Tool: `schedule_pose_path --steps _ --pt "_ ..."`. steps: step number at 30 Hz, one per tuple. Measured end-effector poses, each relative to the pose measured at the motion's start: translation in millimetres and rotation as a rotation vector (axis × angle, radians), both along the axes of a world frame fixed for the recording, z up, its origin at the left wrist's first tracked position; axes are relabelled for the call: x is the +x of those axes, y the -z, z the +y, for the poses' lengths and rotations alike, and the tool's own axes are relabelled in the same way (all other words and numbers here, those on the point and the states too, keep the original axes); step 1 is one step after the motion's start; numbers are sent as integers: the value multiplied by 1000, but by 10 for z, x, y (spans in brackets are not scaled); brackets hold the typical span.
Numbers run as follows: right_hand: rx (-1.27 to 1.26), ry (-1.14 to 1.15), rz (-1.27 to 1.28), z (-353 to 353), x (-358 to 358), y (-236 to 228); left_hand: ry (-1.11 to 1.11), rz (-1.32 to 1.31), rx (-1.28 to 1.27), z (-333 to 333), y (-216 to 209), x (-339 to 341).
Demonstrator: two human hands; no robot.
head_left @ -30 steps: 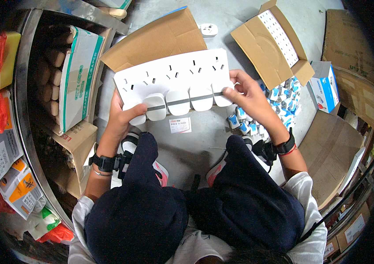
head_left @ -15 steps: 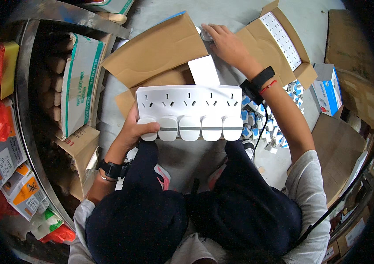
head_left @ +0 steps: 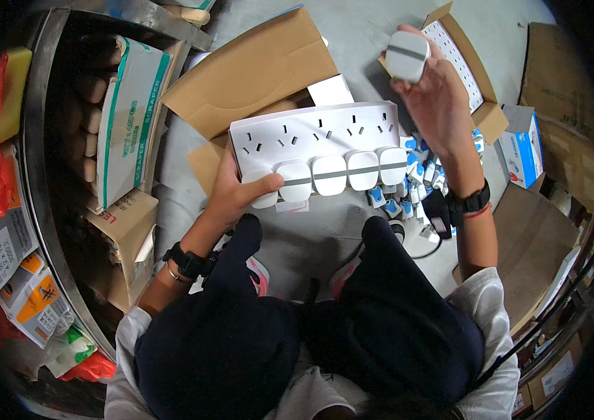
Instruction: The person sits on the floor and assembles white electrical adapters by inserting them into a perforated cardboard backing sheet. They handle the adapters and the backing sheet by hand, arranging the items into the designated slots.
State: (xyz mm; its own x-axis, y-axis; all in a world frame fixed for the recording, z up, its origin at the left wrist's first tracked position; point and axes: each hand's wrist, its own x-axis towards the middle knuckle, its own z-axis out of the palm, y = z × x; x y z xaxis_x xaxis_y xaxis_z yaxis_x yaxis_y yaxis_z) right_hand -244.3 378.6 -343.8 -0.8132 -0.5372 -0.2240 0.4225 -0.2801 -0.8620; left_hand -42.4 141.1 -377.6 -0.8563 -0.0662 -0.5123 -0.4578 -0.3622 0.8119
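The left grip [head_left: 239, 190] pinches the slotted panel [head_left: 335, 140] at nine o'clock; the right grip [head_left: 437, 91], curled around a grey-banded piece [head_left: 407, 57] at one o'clock, seems mid-transfer, calling for alignment.

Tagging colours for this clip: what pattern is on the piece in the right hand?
The piece is white with a grey band, clearest in the head view.

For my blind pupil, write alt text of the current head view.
A person's left hand holds a white slotted panel with five rounded white pieces along its near edge; the right hand holds a similar piece. An open cardboard box sits beyond the panel.
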Motion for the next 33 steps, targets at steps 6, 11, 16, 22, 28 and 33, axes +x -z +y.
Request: schedule_pose_path --steps 6,11,16,22,28,33 --pt "192 -309 -51 -294 499 -142 -17 42 -99 191 -9 -31" --pt "416 -361 370 -652 729 -84 -44 48 -78 234 29 -28" --pt "469 -578 417 -701 775 -138 -52 81 -46 197 32 -14" --pt "452 -564 385 -722 779 -146 -23 59 -56 233 -7 -13" --pt "372 -529 223 -707 758 -133 -19 121 -83 249 -33 -35" --pt "324 -546 163 -696 683 -133 -10 144 -146 284 -71 -61"
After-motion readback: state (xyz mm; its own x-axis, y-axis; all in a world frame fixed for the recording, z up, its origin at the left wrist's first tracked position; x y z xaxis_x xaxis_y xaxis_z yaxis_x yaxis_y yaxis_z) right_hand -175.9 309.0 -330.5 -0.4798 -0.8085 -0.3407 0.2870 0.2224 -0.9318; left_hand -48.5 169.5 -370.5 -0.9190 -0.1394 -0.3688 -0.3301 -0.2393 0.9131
